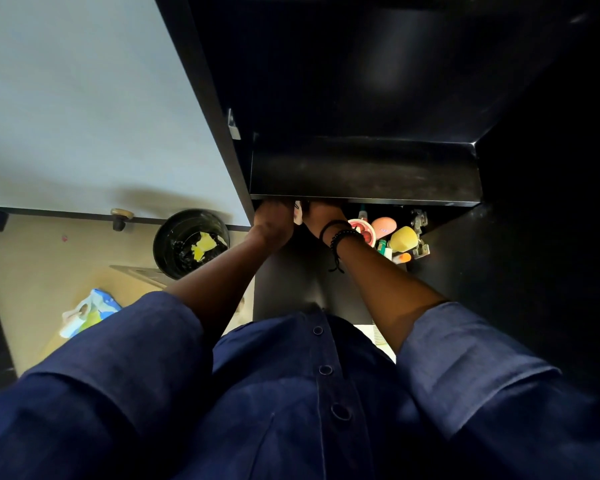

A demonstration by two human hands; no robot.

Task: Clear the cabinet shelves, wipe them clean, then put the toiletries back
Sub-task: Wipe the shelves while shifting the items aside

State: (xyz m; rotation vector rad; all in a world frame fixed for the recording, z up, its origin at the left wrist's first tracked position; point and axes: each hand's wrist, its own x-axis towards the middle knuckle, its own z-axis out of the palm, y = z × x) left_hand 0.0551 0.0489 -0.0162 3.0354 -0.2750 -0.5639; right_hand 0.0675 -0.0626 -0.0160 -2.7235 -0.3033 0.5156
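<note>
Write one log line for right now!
left hand: reaching under shelf, fingers hidden | right hand: same | toiletries: beside right hand

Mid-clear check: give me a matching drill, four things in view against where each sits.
Things:
1 bin
2 yellow item
3 bracelets
4 blue bag

Places:
A right wrist
B floor by left sleeve
C lower shelf near hinge
D floor left of cabinet

Pairs: 1-D; 2-C; 3-A; 4-B

The left hand [273,221] and right hand [321,216] reach forward side by side, close together, backs showing, fingers out of sight.
</note>
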